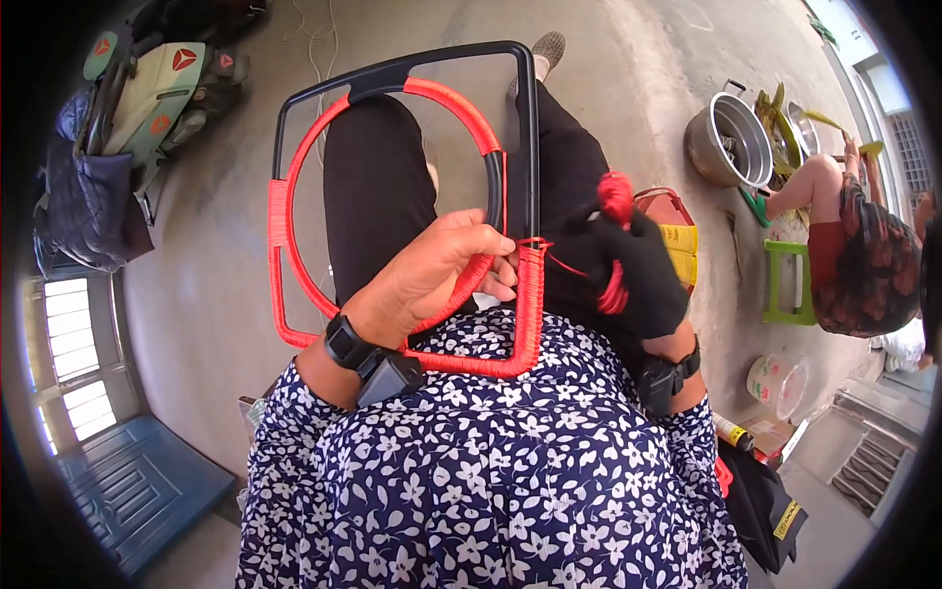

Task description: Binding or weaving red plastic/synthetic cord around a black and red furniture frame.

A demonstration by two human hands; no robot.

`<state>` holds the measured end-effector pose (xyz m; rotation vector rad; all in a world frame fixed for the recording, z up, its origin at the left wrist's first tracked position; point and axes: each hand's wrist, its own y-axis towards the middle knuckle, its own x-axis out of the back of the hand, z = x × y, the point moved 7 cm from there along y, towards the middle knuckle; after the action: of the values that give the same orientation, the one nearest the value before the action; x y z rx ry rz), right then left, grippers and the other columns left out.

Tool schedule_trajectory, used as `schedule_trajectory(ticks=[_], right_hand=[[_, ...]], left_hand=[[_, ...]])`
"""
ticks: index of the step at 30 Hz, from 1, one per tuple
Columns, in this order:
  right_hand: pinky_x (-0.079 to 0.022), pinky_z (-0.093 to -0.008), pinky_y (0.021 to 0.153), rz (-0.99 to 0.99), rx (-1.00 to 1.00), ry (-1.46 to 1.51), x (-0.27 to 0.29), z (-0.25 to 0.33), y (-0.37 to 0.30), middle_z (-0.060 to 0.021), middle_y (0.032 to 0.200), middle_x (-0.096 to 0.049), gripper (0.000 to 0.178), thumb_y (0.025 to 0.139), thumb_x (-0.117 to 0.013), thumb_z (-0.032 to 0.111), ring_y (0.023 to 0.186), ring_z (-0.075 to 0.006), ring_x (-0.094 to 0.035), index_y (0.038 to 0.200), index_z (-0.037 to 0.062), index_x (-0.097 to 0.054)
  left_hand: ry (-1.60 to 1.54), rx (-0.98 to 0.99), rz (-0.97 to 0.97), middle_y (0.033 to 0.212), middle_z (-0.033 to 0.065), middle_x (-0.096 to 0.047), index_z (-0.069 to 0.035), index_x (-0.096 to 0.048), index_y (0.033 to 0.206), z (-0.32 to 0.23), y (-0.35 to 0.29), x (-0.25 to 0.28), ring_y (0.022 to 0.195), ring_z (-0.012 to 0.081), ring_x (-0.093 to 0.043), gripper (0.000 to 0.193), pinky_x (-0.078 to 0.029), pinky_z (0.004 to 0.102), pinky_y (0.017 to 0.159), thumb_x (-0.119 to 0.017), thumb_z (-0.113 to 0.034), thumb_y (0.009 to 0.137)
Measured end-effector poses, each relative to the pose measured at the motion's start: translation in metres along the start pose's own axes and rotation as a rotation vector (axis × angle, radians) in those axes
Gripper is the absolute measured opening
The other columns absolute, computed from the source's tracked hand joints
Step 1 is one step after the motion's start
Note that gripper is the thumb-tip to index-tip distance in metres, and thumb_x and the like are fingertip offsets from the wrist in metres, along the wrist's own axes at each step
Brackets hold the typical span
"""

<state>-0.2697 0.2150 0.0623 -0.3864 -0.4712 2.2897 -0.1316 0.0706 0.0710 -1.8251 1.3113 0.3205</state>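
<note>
A black rectangular frame (pixel 432 55) with a ring inside it rests against my lap. Red cord (pixel 527 314) is wound tightly round its lower edge, the lower part of its right side, a stretch of its left side and much of the ring. My left hand (pixel 456 255) grips the frame's right side and the ring, thumb and fingers closed just where the winding ends. My right hand (pixel 638 275), in a black glove and blurred, is closed round a bundle of red cord (pixel 615 199) that shows above and below the fist. A loose strand runs from the frame towards it.
A red and yellow box (pixel 677 236) is beside my right leg. Farther right are a metal pot (pixel 724 147), a green stool (pixel 785 285) and another person (pixel 863 245) seated. A scooter (pixel 162 98) stands at the far left, above a blue panel (pixel 147 481).
</note>
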Motion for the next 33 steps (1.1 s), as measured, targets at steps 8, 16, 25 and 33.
schedule_trajectory(ticks=[8,16,25,33], right_hand=[[-0.044,-0.0211,0.056,0.156,-0.174,-0.058,-0.064,-0.011,0.017,0.0005,0.077,-0.064,0.016,0.090,-0.067,0.017,0.062,-0.0048,-0.057,0.098,0.0026,-0.065],[-0.045,-0.0222,0.060,0.218,-0.222,-0.188,-0.065,-0.020,0.012,0.0005,0.079,-0.064,0.021,0.090,-0.067,0.021,0.066,-0.0047,-0.057,0.097,0.0014,-0.066],[-0.045,-0.0236,0.061,0.157,-0.137,0.064,-0.038,-0.023,0.006,0.0000,0.076,-0.058,0.021,0.096,-0.057,0.021,0.066,-0.0081,-0.054,0.099,0.0009,-0.064],[-0.040,-0.0235,0.057,0.207,0.571,-0.427,-0.068,0.014,-0.010,0.0006,0.074,-0.055,0.015,0.098,-0.048,0.012,0.063,-0.0090,-0.050,0.097,0.0035,-0.060]], left_hand=[[0.100,0.023,-0.071,0.072,0.0084,-0.065,0.003,-0.062,0.092,0.009,0.007,0.035,0.060,0.0137,-0.064,0.013,-0.053,0.0247,0.058,-0.064,-0.011,0.092],[0.303,0.059,-0.075,0.066,0.0012,-0.057,0.001,-0.060,0.090,0.006,0.000,0.039,0.052,0.0048,-0.050,0.018,-0.039,0.0187,0.049,-0.068,-0.015,0.092],[0.333,0.023,-0.084,0.063,-0.0012,-0.052,0.000,-0.057,0.092,0.002,-0.005,0.034,0.050,0.0050,-0.046,0.026,-0.037,0.0206,0.046,-0.077,-0.016,0.085],[0.324,0.041,-0.174,0.068,-0.0024,-0.051,0.000,-0.056,0.096,0.011,0.003,0.048,0.048,0.0036,-0.041,0.028,-0.032,0.0195,0.043,-0.078,-0.013,0.083]])
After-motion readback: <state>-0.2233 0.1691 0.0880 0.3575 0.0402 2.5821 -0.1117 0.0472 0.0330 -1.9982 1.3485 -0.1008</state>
